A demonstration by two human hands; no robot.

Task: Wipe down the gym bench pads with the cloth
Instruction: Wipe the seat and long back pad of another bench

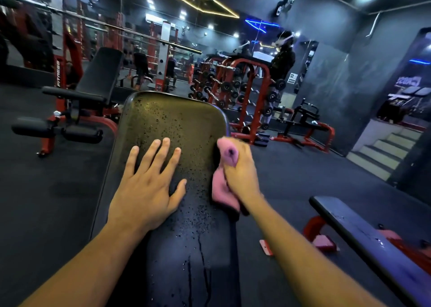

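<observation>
The left hand point(149, 187) lies flat, fingers spread, on the wet pad point(172, 124). The right hand point(240, 169), blurred, seemingly fisted, grips the cloth point(221, 190) at the pad's edge.

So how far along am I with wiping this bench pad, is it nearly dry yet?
Not nearly. Droplets and runs of liquid cover the bench pad from top to bottom, so no stretch looks wiped. In hand: your right hand grips the pink cloth at the pad's right edge, while your left hand rests flat on the pad. Left: essentially the whole wet surface.
</observation>
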